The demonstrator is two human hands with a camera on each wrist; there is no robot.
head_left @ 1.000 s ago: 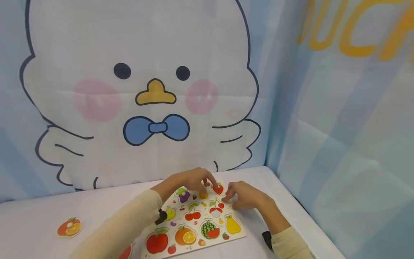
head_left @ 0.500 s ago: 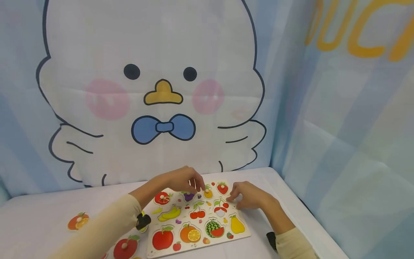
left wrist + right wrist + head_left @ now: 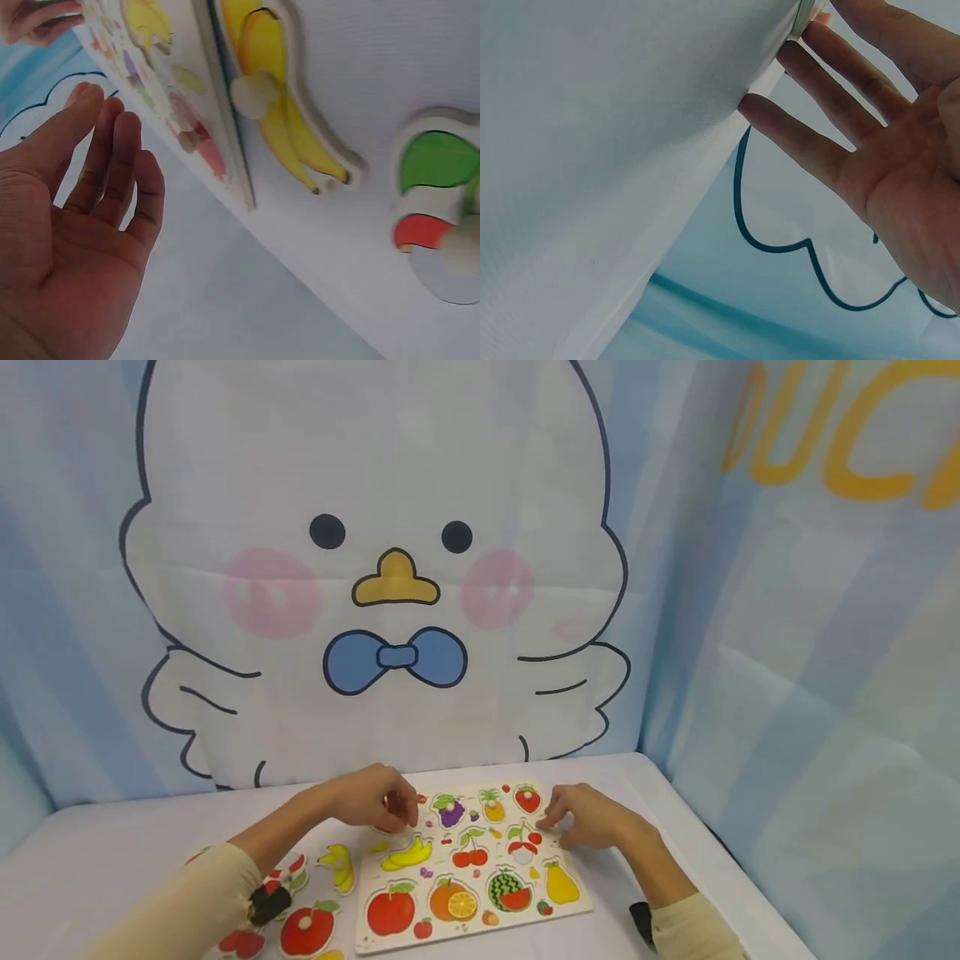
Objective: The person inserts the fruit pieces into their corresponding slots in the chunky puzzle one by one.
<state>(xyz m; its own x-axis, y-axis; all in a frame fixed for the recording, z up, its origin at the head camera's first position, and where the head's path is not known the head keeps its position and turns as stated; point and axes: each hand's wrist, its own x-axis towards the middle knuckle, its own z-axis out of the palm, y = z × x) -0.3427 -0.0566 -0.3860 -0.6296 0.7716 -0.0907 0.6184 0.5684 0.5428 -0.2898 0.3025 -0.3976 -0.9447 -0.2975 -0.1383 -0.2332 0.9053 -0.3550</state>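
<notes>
The left hand (image 3: 371, 797), a white rectangular fruit-printed board (image 3: 457, 932) and the right hand (image 3: 588, 817) shared a white surface (image 3: 600, 935).
Around the board, a pale-knobbed red apple-shaped piece (image 3: 315, 934) lay at eight o'clock, a yellow banana-shaped piece (image 3: 342, 869) at nine; the left hand hung empty at ten, fingers loosely bent; the right hand, empty, met the board's edge at two, fingers apart.

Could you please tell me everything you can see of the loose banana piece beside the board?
The banana piece shows yellow fruit with a pale border, a thick wooden-looking edge and a round pale knob. It lies flat, picture up, on the white tabletop close beside the board; neither the left hand nor the right hand touches it.
</notes>
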